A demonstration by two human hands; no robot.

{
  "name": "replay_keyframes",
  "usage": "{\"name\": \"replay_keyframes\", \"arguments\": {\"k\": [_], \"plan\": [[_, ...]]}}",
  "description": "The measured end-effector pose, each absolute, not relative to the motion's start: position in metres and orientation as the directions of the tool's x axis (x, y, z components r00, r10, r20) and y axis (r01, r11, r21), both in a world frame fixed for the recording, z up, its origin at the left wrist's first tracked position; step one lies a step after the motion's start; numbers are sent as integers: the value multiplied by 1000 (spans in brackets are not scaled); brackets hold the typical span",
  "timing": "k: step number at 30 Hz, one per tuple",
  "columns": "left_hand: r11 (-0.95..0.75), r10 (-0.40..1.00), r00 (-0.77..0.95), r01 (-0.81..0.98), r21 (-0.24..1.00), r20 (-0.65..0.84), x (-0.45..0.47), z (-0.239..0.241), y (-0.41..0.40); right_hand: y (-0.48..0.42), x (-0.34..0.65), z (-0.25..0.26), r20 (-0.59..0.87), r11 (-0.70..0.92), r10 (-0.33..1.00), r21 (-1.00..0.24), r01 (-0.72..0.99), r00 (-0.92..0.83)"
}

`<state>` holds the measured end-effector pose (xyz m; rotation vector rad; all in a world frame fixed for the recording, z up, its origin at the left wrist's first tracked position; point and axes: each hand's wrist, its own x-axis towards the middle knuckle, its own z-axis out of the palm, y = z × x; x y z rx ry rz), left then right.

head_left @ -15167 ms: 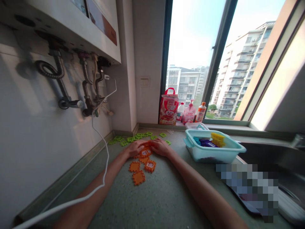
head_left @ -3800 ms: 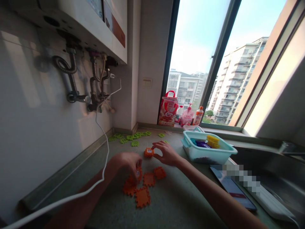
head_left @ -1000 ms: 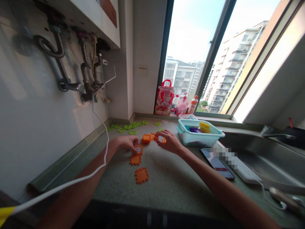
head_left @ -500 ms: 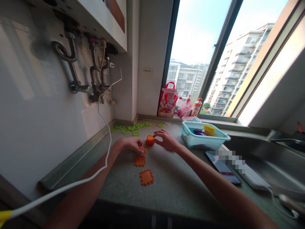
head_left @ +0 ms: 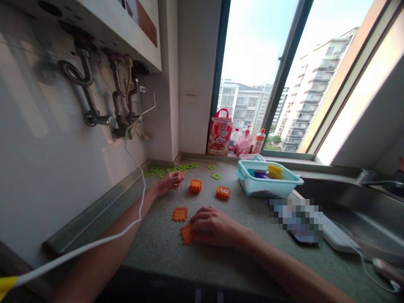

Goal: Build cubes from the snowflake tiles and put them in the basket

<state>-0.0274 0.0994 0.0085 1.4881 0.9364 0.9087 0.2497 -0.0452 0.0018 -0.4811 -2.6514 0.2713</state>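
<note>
My left hand (head_left: 172,182) is closed at the back left, pinching a small orange interlocking tile (head_left: 183,172) seen nearly edge-on. To its right stands a stack of orange tiles (head_left: 195,186). A second orange stack (head_left: 223,192), with a white marking on top, sits farther right. Closer to me, a single orange tile (head_left: 180,214) lies flat. My right hand (head_left: 216,226) is at the front, fingers bent over the right part of another orange tile (head_left: 186,234); its fingertips are partly hidden.
Several green tiles (head_left: 186,167) lie along the back wall, with one green tile (head_left: 216,176) nearer. A light blue tub (head_left: 268,187) holds yellow, purple and blue pieces. Beyond it are a phone (head_left: 303,237), a white power strip (head_left: 339,240) and the sink (head_left: 341,202). A white cable (head_left: 140,210) crosses my left forearm.
My right hand has come from the back toward me onto the front orange tile, uncovering the right stack and a green tile. My left hand has moved back and left with its tile.
</note>
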Motion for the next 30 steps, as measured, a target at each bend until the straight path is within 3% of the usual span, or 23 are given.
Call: {"name": "replay_keyframes", "arguments": {"k": [5,15,20,25,30], "plan": [[-146,933,351,175,974,77,-21,2,103,-41,260,3,371,903,409,-296,311,-834],[-244,964,144,148,958,224,-9,8,106,-35,264,-1,427,905,423,-235,354,-799],[-432,897,242,300,851,370,-7,22,97,-1,274,22,641,812,503,-119,572,-580],[-561,816,414,401,724,403,2,32,85,51,264,49,579,794,491,9,607,-651],[-604,777,452,342,720,438,-1,28,85,75,250,39,574,790,523,-49,611,-630]]}}
